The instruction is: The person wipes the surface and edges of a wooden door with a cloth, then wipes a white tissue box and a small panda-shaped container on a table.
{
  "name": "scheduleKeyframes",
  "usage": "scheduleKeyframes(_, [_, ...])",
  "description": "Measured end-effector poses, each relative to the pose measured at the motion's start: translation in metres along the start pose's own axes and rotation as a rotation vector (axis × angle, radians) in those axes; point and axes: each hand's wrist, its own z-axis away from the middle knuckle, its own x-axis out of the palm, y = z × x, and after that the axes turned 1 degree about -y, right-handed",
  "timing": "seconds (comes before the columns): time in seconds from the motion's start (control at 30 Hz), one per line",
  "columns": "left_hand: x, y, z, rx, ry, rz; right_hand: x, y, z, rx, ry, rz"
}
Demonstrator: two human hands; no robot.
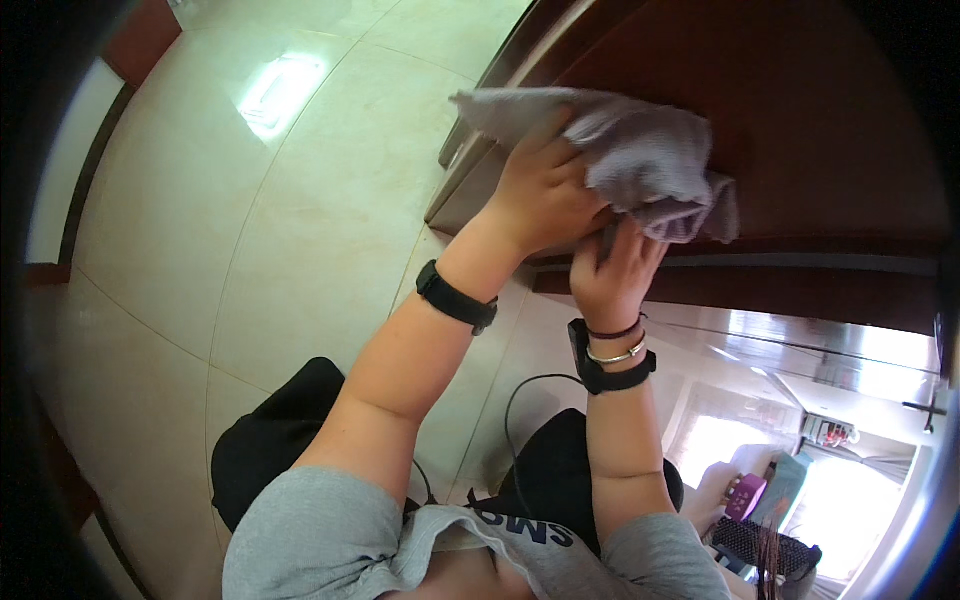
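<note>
A crumpled grey cloth (649,154) lies against a dark brown wooden panel (817,142), which looks like part of a door or a cabinet. My left hand (551,187) grips the cloth near the panel's edge, its fingertips partly covered by the fabric. Just below, my right hand (619,274) reaches up to the bunched lower end of the cloth and holds it, with its fingertips hidden behind the folds. One corner of the cloth hangs out past the panel's edge on the left.
Glossy cream floor tiles (322,195) spread below and to the left. A thin black cable (508,420) runs from my right wrist strap past my knee. At the lower right, a purple item (745,496) and a dark patterned item (765,546) stand near bright windows.
</note>
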Motion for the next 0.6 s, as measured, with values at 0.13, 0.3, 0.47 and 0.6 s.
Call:
scheduleKeyframes(0.13, [0.005, -0.001, 0.049, -0.200, -0.083, -0.064, 0.027, -0.001, 0.028, -0.070, -0.197, 0.020])
scheduleKeyframes(0.3, [0.016, -0.009, 0.137, -0.303, -0.409, -0.097, 0.073, 0.011, 0.090, -0.017, -0.463, -0.040])
scheduleKeyframes(0.47, [0.017, 0.002, 0.111, -0.329, -0.326, -0.026, 0.062, 0.000, 0.079, 0.055, -0.365, -0.040])
scheduleKeyframes(0.6, [0.001, -0.009, 0.039, -0.260, -0.082, 0.072, 0.028, -0.013, 0.017, -0.063, -0.177, -0.070])
